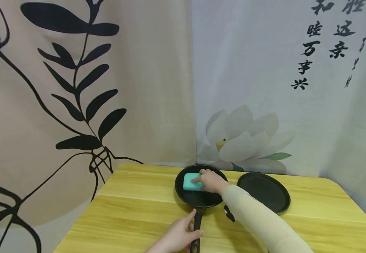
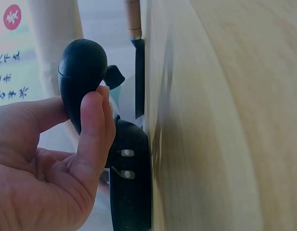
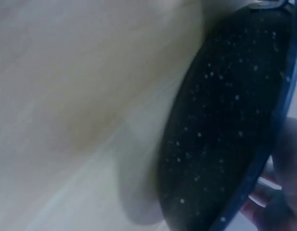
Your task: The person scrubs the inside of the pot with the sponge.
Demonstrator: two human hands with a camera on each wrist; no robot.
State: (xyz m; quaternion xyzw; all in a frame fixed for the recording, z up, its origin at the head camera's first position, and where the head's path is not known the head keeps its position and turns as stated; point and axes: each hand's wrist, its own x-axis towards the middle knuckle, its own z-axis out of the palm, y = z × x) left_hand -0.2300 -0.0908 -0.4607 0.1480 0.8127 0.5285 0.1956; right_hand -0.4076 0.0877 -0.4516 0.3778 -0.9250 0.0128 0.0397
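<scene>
A black frying pan [image 1: 198, 202] sits on the table, its speckled outer side [image 3: 220, 120] filling much of the right wrist view. My left hand [image 1: 178, 232] grips its black handle [image 1: 197, 225], thumb and fingers on opposite sides; in the left wrist view the fingers [image 2: 93, 130] lie along that handle [image 2: 81, 67]. Inside the pan is a teal sponge [image 1: 190, 182], held at its right end by my right hand [image 1: 212, 181]. From the right wrist, only part of this hand [image 3: 283, 192] shows beyond the rim, and the sponge is hidden.
A shallow round black pan [image 1: 265, 191] lies on the wooden table [image 1: 132, 203], right of the frying pan and partly behind my right sleeve [image 1: 258, 214]. A wooden handle [image 2: 134, 19] shows in the left wrist view. Printed curtains [image 1: 157, 88] hang behind the table.
</scene>
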